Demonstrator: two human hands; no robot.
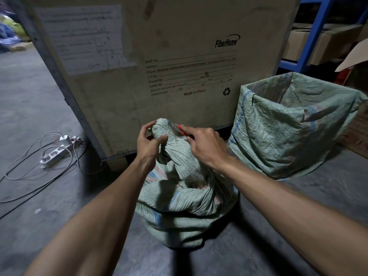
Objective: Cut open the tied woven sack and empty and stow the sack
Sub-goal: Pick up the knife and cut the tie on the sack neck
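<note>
A pale green woven sack stands on the concrete floor in front of me, its neck bunched and twisted upward. My left hand pinches the top of the gathered neck. My right hand holds a red utility knife, its blade laid against the right side of the neck just below the tip. The tie itself is hidden in the folds.
A second green woven sack stands open to the right. A large FiberHome crate rises right behind the tied sack. White power strips and cables lie on the floor at the left. Blue shelving with cartons is at the back right.
</note>
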